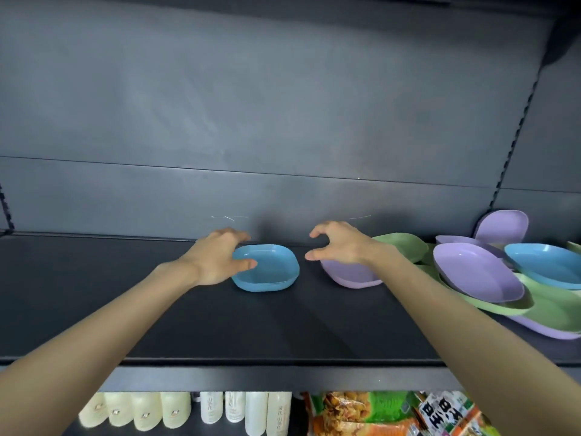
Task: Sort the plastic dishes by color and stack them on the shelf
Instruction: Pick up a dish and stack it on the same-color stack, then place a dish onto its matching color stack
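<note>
Blue dishes (270,272) sit stacked in the middle of the dark shelf (220,325). The left hand (217,259) holds their left back corner, thumb over the rim and fingers curled behind. The right hand (339,243) hangs half-curled, holding nothing, over a purple dish (352,275) just right of the stack. A green dish (405,243) lies behind that wrist, and a mixed heap of dishes (478,275) crowds the shelf's right end. Below stand pale bottles (147,410) and snack packets (361,413).
</note>
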